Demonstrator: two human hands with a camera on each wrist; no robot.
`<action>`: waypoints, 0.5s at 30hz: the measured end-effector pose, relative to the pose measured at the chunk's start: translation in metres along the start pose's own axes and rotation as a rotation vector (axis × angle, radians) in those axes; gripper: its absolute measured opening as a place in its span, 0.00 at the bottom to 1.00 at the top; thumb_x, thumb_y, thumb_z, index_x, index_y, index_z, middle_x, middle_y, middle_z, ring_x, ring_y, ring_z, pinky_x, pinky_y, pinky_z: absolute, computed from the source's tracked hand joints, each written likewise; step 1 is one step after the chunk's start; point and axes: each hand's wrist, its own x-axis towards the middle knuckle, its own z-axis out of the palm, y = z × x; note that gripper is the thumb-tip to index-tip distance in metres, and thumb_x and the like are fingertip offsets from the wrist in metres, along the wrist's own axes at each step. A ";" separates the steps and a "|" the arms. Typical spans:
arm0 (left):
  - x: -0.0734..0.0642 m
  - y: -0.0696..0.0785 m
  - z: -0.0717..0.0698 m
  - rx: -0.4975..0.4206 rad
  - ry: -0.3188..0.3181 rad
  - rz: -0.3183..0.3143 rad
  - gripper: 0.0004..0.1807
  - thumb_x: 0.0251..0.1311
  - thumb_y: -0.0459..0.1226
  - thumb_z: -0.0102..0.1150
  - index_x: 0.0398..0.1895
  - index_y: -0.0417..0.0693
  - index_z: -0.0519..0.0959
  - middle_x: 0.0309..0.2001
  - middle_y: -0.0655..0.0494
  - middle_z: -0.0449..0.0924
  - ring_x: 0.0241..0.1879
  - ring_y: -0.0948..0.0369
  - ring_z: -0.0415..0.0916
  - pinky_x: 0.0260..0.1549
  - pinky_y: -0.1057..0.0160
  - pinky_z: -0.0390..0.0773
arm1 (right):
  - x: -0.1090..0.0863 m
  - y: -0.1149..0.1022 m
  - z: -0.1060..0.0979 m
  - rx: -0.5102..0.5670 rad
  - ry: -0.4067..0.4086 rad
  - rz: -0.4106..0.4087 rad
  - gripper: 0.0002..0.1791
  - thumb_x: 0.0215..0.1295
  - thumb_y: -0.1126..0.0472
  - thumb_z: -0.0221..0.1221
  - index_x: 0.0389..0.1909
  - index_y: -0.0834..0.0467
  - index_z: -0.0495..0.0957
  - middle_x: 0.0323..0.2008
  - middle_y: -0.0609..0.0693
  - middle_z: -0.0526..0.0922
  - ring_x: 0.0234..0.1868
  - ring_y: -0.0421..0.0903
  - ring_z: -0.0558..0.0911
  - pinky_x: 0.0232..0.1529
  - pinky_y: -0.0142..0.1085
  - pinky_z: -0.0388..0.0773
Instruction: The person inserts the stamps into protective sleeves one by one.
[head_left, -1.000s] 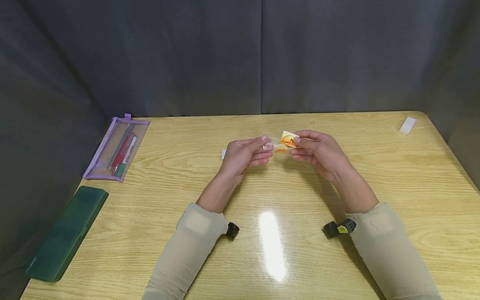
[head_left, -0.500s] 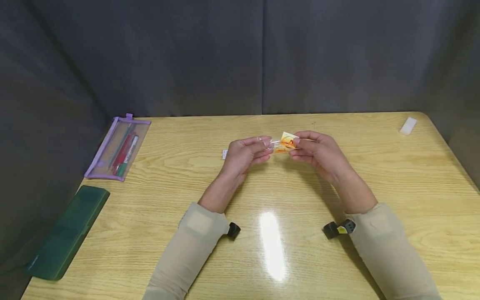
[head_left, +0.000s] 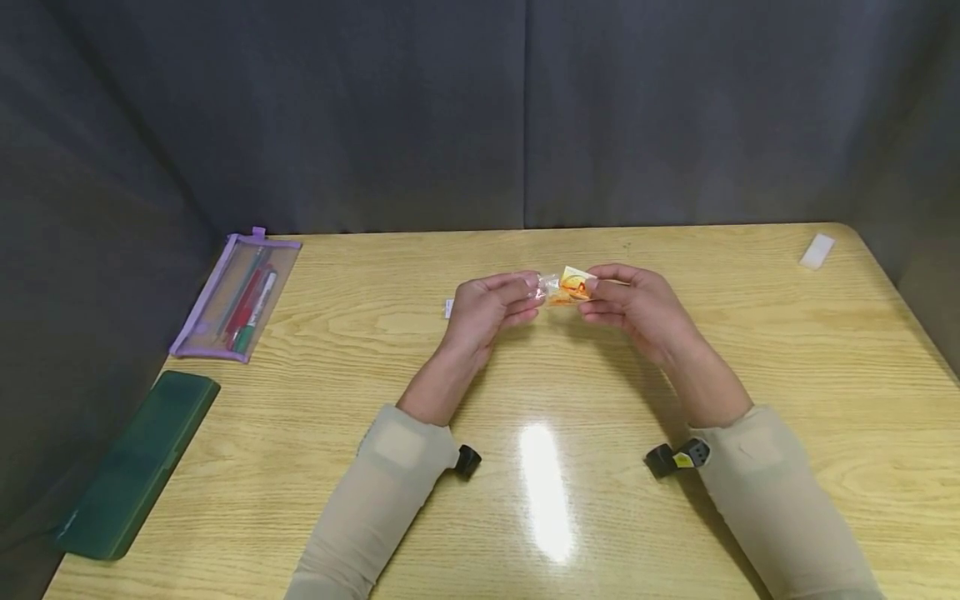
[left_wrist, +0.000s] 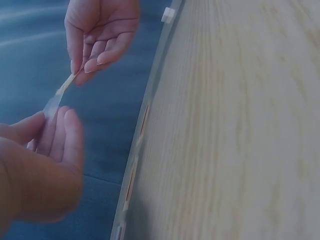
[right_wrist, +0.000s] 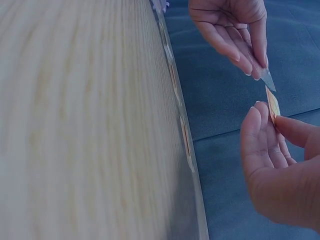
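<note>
Above the back middle of the table, my left hand (head_left: 487, 312) pinches a crinkled, clear plastic wrapper (head_left: 550, 285) between thumb and fingers. A small yellow-and-orange printed card (head_left: 576, 282) is pinched by my right hand (head_left: 637, 307), thumb on its near face. More of the same orange print shows just below the card, beside the plastic; whether it lies inside the wrapper I cannot tell. Seen edge-on in the right wrist view, the card (right_wrist: 273, 104) meets the plastic (right_wrist: 268, 80) between the two hands. The left wrist view also shows plastic (left_wrist: 52, 106) at my left fingertips.
A purple-edged mesh pencil pouch (head_left: 232, 300) holding several pens lies at the left. Nearer stands a long green case (head_left: 138, 467). A white block (head_left: 816, 251) rests at the far right corner. Behind my left hand a small white piece (head_left: 448, 308) partly shows. Dark curtains (head_left: 480, 117) enclose the table.
The clear plastic has shifted and crumpled between my fingers, and its visible stretch has moved closer to the card. The card has dipped slightly. Both hands stay nearly in place.
</note>
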 end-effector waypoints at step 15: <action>0.001 0.000 -0.012 0.114 -0.005 -0.047 0.17 0.64 0.44 0.69 0.49 0.44 0.86 0.40 0.51 0.91 0.29 0.65 0.87 0.32 0.66 0.87 | 0.005 0.003 -0.001 -0.071 -0.016 0.020 0.14 0.73 0.63 0.59 0.55 0.64 0.72 0.38 0.47 0.85 0.35 0.41 0.89 0.42 0.31 0.87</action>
